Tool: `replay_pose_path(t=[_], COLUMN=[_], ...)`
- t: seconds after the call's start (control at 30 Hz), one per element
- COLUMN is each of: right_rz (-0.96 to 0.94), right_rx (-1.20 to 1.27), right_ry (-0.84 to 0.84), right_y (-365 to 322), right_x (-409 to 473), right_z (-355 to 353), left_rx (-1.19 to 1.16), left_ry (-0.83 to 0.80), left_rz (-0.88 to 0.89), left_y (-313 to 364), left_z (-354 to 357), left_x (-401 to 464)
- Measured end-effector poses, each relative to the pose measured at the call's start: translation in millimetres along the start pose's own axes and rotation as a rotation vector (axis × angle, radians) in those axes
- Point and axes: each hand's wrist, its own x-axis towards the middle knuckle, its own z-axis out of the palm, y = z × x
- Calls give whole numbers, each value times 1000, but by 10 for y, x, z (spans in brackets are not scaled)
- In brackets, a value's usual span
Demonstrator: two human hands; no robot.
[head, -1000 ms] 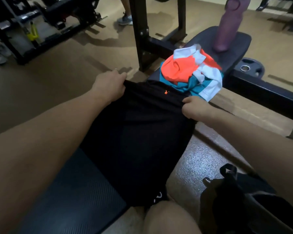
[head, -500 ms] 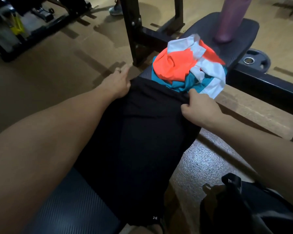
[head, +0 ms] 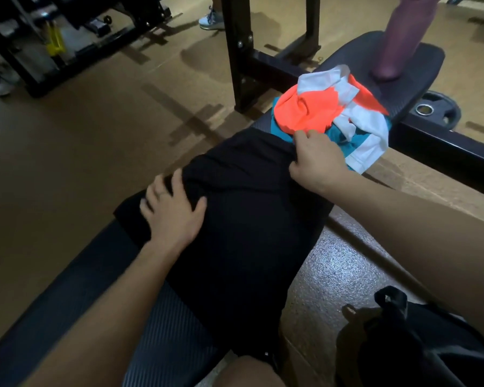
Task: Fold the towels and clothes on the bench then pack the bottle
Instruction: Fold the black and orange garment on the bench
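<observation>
Flattening left hand [head: 171,212], seemingly nearer.

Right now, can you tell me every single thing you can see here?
black garment: one, black, spread on the bench.
colourful clothes: one pile, orange, white and teal, beyond the garment.
bottle: one, purple, standing at the bench's far end.
bench: one, dark padded.
bag: one, black, on the floor, lower right.
weight plate: one, black, on the floor.
left hand: flat on the garment.
right hand: pinching the garment's far edge.
</observation>
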Motion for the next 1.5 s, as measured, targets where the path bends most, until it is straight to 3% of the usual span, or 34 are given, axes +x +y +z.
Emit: replay_pose_path(t=[0.17,0.27,0.37,0.47,0.6,0.7,0.9,1.23,1.37,1.5], right_rz=[86,186,256,295,333,352,307,244,275,271], right_rx=[113,113,220,362,485,579,792,1286,1182,812], right_ry=[-107,-139,-245,-339,-415,-380,-203,-84,-171,-276], right_y=[-231,-321,-376,-401,-417,-447,-744,-1380,-1140,-710], right_x=[162,262,343,362,347,344,345,438,61,-403], right_z=[60,22,-21,-86,-218,-353,-842,-1697,-1381,-612], left_rx=[-418,-647,-929,-1179,-1496,-1458,-1555,-1363,-1239,-1115], left_ry=[109,101,42,10,-234,-225,-45,298,251,-5], left_rz=[-436,-489,-512,-688,-787,-760,-715,-204,-244,-415], left_y=[-328,-363,-311,-264,-347,-404,-572,-798,-999,-1223], left_z=[-9,-50,-80,-140,-174,-255,-873,-2361,-1873,-880], left_x=[-715,-949,-983,-939,-946,-959,-744,-653,-1063,-1611])
